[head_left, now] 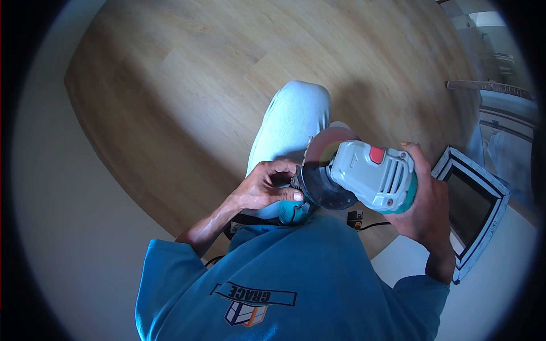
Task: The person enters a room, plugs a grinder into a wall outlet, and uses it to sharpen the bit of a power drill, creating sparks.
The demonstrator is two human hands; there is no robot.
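Observation:
An angle grinder [372, 176] with a grey head, a red button and a teal body sits in front of my chest. My right hand [425, 204] is wrapped around its body from the right. A round grinding disc [330, 149] and a dark guard [324, 190] sit on its left end. My left hand [267, 184] has its fingers pinched at the disc's centre, by the guard. Under the left hand a teal side handle [294, 211] shows. A black cord [375, 225] trails below the tool.
A large rounded wooden tabletop [187, 85] fills the view ahead, with my knee in light trousers [293, 122] raised before it. A grey metal frame [475, 207] leans at the right. A pale floor [68, 227] lies to the left.

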